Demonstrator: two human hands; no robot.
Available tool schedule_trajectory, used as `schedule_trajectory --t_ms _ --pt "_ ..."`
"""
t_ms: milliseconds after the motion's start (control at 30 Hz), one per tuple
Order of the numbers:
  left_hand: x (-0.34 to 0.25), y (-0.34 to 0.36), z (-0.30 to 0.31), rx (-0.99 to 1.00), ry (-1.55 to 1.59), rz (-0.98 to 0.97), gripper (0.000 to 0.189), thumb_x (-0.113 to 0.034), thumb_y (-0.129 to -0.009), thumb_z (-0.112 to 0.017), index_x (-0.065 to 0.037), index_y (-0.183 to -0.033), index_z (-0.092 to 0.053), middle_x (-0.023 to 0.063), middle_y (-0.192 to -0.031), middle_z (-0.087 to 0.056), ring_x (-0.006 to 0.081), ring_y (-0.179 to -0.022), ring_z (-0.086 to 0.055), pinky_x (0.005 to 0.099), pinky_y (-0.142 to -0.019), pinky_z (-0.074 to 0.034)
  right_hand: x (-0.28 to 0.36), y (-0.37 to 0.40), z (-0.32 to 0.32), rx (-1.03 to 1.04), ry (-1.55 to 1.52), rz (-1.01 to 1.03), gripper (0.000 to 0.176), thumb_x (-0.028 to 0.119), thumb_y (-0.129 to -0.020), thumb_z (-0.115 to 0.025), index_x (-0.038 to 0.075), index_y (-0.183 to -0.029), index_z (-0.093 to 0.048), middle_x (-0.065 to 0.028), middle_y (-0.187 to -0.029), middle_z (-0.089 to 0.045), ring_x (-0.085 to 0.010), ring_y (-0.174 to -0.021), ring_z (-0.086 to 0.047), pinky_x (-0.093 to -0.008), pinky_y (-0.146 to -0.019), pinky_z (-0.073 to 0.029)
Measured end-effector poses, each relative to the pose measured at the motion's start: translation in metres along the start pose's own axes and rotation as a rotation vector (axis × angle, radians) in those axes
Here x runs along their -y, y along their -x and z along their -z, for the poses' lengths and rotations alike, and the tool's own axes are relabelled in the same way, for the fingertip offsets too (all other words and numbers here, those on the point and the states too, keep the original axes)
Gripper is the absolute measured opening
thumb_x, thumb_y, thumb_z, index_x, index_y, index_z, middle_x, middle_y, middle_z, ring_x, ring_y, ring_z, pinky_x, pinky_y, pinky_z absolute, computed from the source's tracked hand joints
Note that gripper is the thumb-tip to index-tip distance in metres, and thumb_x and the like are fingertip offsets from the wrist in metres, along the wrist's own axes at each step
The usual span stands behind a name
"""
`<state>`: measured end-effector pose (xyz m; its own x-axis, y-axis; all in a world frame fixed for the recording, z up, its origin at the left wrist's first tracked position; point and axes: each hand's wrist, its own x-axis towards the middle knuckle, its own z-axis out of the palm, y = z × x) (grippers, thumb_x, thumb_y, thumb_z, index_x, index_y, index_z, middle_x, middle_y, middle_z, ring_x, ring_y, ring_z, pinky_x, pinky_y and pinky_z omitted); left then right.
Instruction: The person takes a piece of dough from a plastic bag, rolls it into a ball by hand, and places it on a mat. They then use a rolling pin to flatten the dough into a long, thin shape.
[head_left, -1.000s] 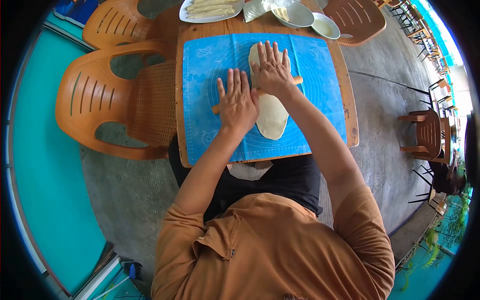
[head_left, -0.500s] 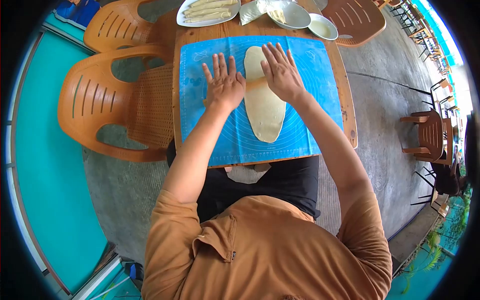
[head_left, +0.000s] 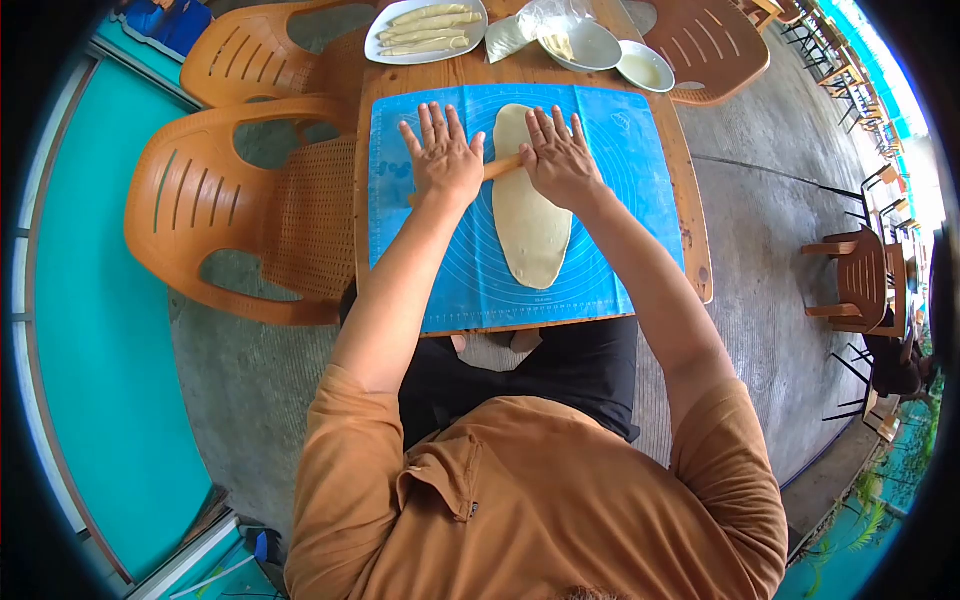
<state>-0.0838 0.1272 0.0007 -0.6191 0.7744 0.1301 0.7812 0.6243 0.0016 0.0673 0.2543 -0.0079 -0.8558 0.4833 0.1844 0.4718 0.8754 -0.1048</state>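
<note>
Mat [head_left: 465, 275] | print [head_left: 543, 300] too small to read | left hand [head_left: 447, 168], right hand [head_left: 562, 165] flat, unclenched, over rolling pin [head_left: 503, 167]

One rolling pin [head_left: 504, 167], two bowls [head_left: 597, 47]

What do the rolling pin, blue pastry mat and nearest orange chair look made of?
Rolling pin: probably wood, smooth, by its tan colour.
Blue pastry mat: likely silicone, slightly shiny; thin, creased, ring-printed.
Nearest orange chair: apparently moulded plastic, satin; slotted back runs seamlessly into its arms.
</note>
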Motion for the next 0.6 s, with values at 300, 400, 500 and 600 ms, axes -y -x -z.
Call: schedule_trajectory --t_ms 300,400,500,600 --pt "-0.004 0.023 0.006 0.012 0.169 -0.042 0.069 -0.045 -0.113 -0.024 0.002 -0.163 -0.028 0.0210 -0.173 -0.021 0.0331 -0.163 -0.007 0.0574 -0.130 0.001 0.003 -0.033 -0.008 0.036 0.033 -0.057 0.068 0.040 -0.110 -0.028 -0.002 -0.164 -0.028 -0.0193 -0.172 -0.027 -0.0369 -0.161 -0.016 -0.0531 -0.132 -0.005" --pt "0.004 0.027 0.001 0.032 0.190 -0.052 0.070 -0.047 -0.113 -0.023 -0.001 -0.164 -0.028 0.0202 -0.174 -0.019 0.0326 -0.164 -0.005 0.0570 -0.130 0.003 0.003 -0.048 -0.016 0.011 0.013 -0.067 0.067 0.040 -0.109 -0.027 0.001 -0.164 -0.028 -0.0191 -0.173 -0.024 -0.0362 -0.162 -0.014 -0.0534 -0.132 -0.004" --pt "0.013 0.026 -0.005 -0.028 0.170 -0.100 0.070 -0.050 -0.113 -0.023 -0.004 -0.165 -0.027 0.0195 -0.174 -0.018 0.0318 -0.164 -0.004 0.0567 -0.130 0.004 0.004 -0.059 -0.015 0.024 -0.001 -0.063 0.067 0.041 -0.110 -0.026 0.004 -0.166 -0.027 -0.0187 -0.173 -0.022 -0.0356 -0.162 -0.012 -0.0534 -0.132 -0.004" --pt "0.014 0.019 -0.006 -0.018 0.127 -0.085 0.069 -0.050 -0.112 -0.021 -0.007 -0.166 -0.029 0.0204 -0.173 -0.021 0.0328 -0.163 -0.006 0.0575 -0.130 0.003 0.005 -0.065 -0.013 0.064 -0.038 -0.064 0.066 0.042 -0.111 -0.024 0.006 -0.167 -0.025 -0.0184 -0.174 -0.021 -0.0353 -0.162 -0.012 -0.0534 -0.132 -0.004"
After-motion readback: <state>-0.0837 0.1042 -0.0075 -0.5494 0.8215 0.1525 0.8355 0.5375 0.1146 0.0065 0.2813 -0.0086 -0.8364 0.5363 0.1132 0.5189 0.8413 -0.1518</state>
